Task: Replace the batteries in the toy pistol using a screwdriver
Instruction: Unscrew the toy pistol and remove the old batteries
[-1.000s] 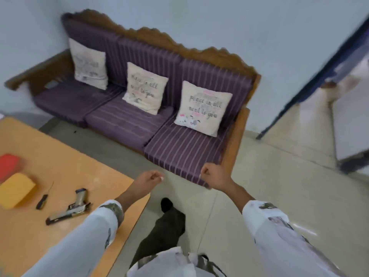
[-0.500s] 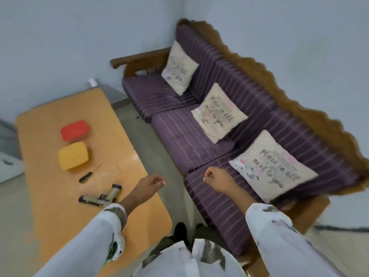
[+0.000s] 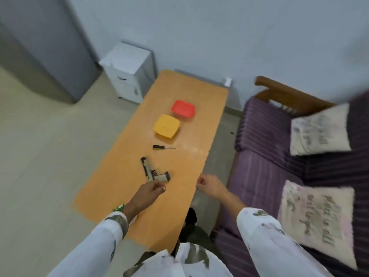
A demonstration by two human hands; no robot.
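Note:
The toy pistol (image 3: 152, 172), tan and dark, lies flat on the orange table (image 3: 123, 182) with its barrel pointing away. A small screwdriver (image 3: 162, 147) with a black handle lies just beyond it. My left hand (image 3: 150, 190) hovers above the table just short of the pistol's grip, fingers curled, holding nothing. My right hand (image 3: 208, 185) is a loose fist over the table's right edge, also without anything in it. A yellow box (image 3: 166, 126) and a red box (image 3: 183, 108) sit farther back on the table.
A purple striped sofa (image 3: 265, 162) with lettered cushions (image 3: 317, 220) runs along the right, close to the table. A white drawer unit (image 3: 129, 70) stands at the table's far left corner, next to a grey cabinet (image 3: 46, 54). Pale floor lies to the left.
The view has swung left from the sofa onto the table. The pistol and screwdriver now lie straight ahead, and both hands have come over the table's near end.

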